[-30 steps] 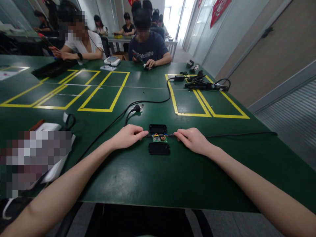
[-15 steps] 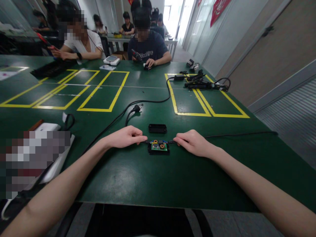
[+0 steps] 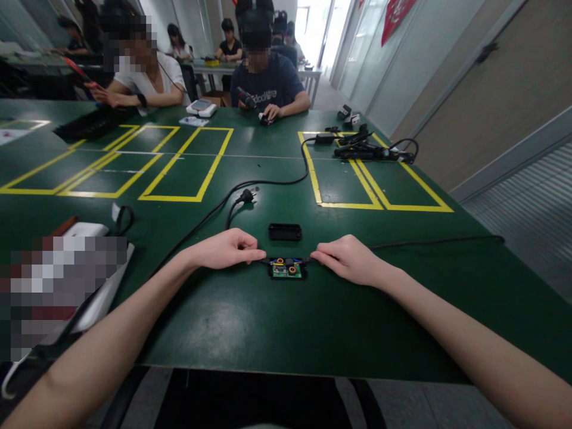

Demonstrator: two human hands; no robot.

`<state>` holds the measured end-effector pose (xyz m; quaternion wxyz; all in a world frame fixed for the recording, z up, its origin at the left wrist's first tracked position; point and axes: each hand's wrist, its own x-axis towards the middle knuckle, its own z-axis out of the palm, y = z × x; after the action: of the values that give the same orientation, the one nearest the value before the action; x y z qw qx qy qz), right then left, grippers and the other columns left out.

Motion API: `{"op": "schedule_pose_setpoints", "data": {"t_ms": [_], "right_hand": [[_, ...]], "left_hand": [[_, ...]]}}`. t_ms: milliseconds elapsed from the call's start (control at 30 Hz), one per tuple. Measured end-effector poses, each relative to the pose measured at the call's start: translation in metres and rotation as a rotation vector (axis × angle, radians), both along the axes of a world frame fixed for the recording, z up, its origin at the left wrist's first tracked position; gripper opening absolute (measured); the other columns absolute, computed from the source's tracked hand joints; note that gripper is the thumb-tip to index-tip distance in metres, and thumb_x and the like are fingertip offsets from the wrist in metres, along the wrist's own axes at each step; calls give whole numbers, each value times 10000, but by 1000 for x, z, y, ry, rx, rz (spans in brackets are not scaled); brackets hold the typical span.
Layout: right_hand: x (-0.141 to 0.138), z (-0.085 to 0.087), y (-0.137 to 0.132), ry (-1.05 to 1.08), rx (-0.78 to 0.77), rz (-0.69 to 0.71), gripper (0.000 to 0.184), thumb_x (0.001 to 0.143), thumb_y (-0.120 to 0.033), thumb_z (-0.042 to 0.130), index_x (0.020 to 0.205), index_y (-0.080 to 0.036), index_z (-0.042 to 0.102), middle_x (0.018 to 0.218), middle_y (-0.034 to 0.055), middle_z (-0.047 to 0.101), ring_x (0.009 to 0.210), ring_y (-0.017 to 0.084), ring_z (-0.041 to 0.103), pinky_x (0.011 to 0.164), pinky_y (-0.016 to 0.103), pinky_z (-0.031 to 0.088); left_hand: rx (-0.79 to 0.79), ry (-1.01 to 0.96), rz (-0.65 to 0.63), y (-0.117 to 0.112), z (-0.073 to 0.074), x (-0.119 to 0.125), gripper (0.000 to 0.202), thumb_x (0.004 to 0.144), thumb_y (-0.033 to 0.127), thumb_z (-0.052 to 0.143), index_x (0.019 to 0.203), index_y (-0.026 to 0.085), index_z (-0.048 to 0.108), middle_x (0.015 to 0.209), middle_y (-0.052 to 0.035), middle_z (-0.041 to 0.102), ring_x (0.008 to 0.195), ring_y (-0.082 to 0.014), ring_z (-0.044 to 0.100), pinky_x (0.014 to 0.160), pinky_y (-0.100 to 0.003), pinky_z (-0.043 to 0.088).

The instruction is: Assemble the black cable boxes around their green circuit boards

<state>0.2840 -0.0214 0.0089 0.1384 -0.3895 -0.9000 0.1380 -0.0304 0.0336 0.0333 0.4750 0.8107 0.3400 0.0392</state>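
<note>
A green circuit board (image 3: 286, 269) with copper-wound coils and coloured wires lies in the lower half of a small black plastic case (image 3: 305, 275). My left hand (image 3: 232, 247) pinches the black cable where it meets the case's left end. On the opposite side, my right hand (image 3: 346, 257) is closed on the other black cable (image 3: 312, 258), close to the right end. Just behind the board sits the black case cover (image 3: 285, 232), its hollow side showing. The left cable's end inside my fingers is partly hidden.
A black plug (image 3: 246, 196) on a cord lies beyond my left hand. Bundled black cables and adapters (image 3: 370, 149) lie at the back right. Yellow tape (image 3: 172, 199) marks rectangles on the green table (image 3: 214, 322). Two co-workers sit across; a blurred object on a white box (image 3: 105, 298) lies left.
My right hand has moved slightly left, nearer the case. The circuit board now appears seated a little differently, with its wires shifted. My left hand has hardly moved.
</note>
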Motion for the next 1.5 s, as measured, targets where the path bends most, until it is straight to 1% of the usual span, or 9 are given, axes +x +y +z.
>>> {"op": "schedule_pose_setpoints", "data": {"t_ms": [167, 300, 400, 667, 967, 1167, 1267, 1367, 1500], "right_hand": [[1, 0, 2, -39, 4, -44, 556, 1121, -466, 325, 731, -194, 613, 580, 16, 604, 507, 135, 546, 579, 261, 342], [3, 0, 4, -91, 20, -131, 532, 1114, -454, 348, 773, -189, 659, 609, 38, 650, 541, 156, 590, 597, 271, 354], [3, 0, 5, -129, 26, -169, 515, 1107, -444, 367, 779, -192, 672, 624, 48, 668, 560, 170, 607, 605, 280, 353], [1, 1, 5, -129, -10, -153, 489, 1101, -435, 390, 800, -187, 684, 657, 52, 691, 574, 169, 627, 612, 275, 362], [3, -4, 5, -74, 76, -163, 521, 1104, -445, 374, 774, -182, 678, 622, 51, 673, 548, 165, 605, 588, 274, 355], [4, -4, 6, -54, 28, -139, 433, 1088, -407, 444, 812, -186, 693, 646, 43, 692, 550, 165, 621, 598, 274, 366], [4, -4, 7, -69, 21, -125, 428, 1090, -395, 447, 800, -182, 678, 649, 41, 684, 559, 160, 622, 600, 267, 363], [5, -5, 8, -84, 29, -109, 442, 1091, -399, 450, 765, -183, 658, 636, 37, 666, 566, 158, 608, 604, 265, 363], [6, -6, 8, -31, 26, -92, 425, 1081, -401, 476, 767, -186, 663, 680, 39, 679, 598, 156, 610, 610, 263, 381]], "left_hand": [[11, -4, 37, -2, -2, 3, 515, 902, 628, 603, 659, 176, 565, 584, 59, 389, 534, -96, 336, 527, -239, 250], [106, -34, 127, -4, -7, 6, 501, 912, 598, 583, 640, 179, 531, 593, 54, 395, 554, -100, 349, 543, -241, 254], [160, -40, 140, -4, -10, 7, 494, 919, 577, 577, 633, 179, 520, 598, 52, 395, 566, -102, 352, 552, -241, 253], [230, -52, 140, -2, -14, 6, 460, 921, 535, 578, 644, 169, 549, 604, 49, 404, 581, -104, 363, 567, -244, 260], [185, -85, 189, -4, -13, 7, 486, 926, 558, 573, 627, 183, 493, 605, 52, 394, 576, -104, 356, 562, -237, 271], [209, -63, 162, -3, -16, 6, 474, 928, 546, 592, 642, 175, 521, 609, 48, 410, 586, -107, 372, 562, -232, 266], [231, -58, 150, -3, -15, 6, 466, 929, 525, 595, 633, 170, 533, 600, 48, 410, 582, -104, 372, 563, -233, 269], [252, -78, 148, -3, -16, 7, 439, 924, 507, 609, 660, 158, 595, 606, 38, 475, 588, -104, 402, 569, -229, 296], [258, -133, 166, -4, -19, 8, 340, 916, 460, 637, 826, 143, 723, 716, -9, 647, 661, -128, 531, 615, -226, 387]]}}
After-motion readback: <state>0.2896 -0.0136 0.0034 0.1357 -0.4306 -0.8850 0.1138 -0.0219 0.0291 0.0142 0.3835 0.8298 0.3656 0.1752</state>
